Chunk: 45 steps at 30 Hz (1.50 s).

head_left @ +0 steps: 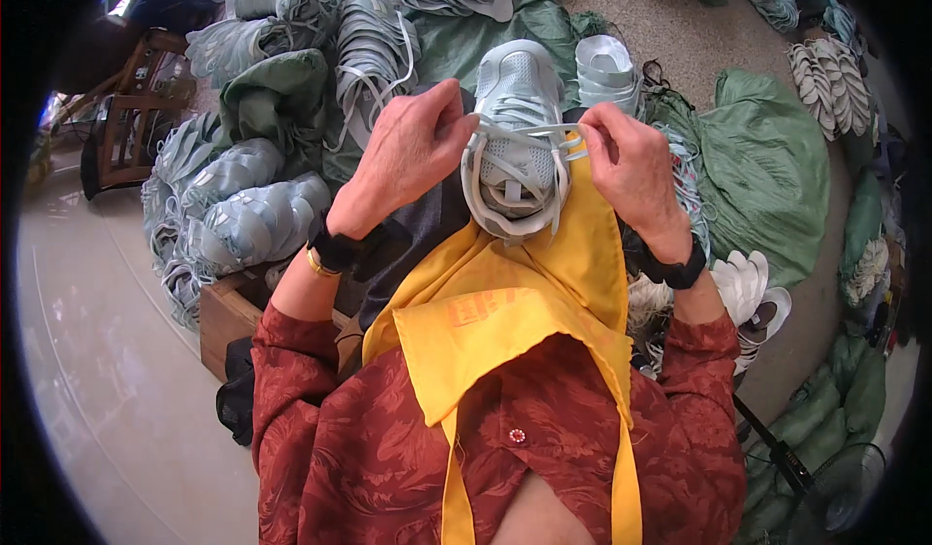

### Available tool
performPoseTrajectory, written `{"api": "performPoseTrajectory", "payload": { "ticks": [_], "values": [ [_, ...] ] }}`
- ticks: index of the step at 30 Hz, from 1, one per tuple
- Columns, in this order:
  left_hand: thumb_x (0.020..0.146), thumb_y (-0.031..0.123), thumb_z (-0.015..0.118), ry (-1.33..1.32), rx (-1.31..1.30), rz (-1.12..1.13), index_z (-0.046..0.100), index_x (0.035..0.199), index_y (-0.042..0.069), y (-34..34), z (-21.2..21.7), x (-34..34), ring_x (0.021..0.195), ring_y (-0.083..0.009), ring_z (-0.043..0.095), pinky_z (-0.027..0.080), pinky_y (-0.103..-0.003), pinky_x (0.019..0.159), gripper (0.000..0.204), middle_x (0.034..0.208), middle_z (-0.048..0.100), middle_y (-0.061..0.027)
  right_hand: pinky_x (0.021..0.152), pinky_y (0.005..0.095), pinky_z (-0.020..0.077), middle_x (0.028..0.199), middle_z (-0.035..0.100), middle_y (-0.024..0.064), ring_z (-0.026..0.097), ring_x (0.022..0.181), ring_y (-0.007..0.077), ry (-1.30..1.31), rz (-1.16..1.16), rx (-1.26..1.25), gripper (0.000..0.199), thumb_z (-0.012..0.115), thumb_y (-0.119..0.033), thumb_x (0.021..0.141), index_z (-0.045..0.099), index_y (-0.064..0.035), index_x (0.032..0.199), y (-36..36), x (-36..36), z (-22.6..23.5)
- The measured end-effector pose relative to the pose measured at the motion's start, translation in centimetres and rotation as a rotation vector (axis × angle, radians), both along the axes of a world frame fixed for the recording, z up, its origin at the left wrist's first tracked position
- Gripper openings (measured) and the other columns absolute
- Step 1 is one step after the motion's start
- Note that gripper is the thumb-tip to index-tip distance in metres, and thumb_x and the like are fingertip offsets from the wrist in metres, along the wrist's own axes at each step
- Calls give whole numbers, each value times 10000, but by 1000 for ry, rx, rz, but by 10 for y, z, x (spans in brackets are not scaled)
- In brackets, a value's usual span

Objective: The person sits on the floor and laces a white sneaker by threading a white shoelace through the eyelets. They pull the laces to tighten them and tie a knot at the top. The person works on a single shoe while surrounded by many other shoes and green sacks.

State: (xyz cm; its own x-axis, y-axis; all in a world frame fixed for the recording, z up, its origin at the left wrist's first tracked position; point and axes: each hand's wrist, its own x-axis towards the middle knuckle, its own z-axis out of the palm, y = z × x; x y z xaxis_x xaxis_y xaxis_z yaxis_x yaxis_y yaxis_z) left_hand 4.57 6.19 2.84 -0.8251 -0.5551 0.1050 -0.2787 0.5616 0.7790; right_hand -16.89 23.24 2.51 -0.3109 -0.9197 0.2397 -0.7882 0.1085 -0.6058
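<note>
A pale grey-green shoe upper [515, 74] rests on my lap over a yellow apron [505, 297], its toe pointing away from me and its opening toward me. A light shoelace [529, 132] is threaded through its eyelets and stretches across the tongue. At the upper's left edge, my left hand [413, 147] is closed, thumb and fingertips pinching the lace. On the other side my right hand [636, 171] pinches the lace too, with loops hanging beside its fingertips. Both hands are just above the upper.
Stacks of similar uppers [257, 215] lie to the left, beside a wooden box [223, 327]. More stacked uppers [374, 45] lie ahead. A green sack [767, 181] bulges on the right, near white shoe parts [743, 288]. A wooden chair [136, 118] stands far left.
</note>
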Motion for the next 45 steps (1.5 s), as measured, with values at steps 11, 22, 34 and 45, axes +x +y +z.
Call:
{"api": "performPoseTrajectory", "payload": {
  "ticks": [11,22,34,45],
  "values": [
    [924,105,725,184,561,205,550,916,43,11,-29,25,660,-30,469,386,-228,570,186,750,550,27,586,232,495,823,707,11,601,649,43,-625,-124,44,132,746,-68,915,677,-12,1012,34,-5,-22],
    [869,28,745,73,190,-38,571,889,14,61,1,33,721,-119,559,469,-272,664,176,786,574,-39,596,321,537,819,642,102,664,641,202,-341,-38,51,285,801,-82,837,564,-1,973,32,32,-24],
    [737,222,830,-53,-301,-281,560,1005,72,95,-5,25,933,-322,542,421,-417,821,409,989,555,-101,629,496,506,760,603,177,638,717,425,-140,-79,-100,166,648,-29,814,520,-19,921,16,41,-14],
    [773,91,841,173,-205,267,645,997,29,65,38,57,931,-330,584,464,-410,824,304,935,619,-118,616,325,540,897,678,98,682,689,207,-209,42,-193,255,782,-69,860,640,-37,1069,35,29,17]
  ]
}}
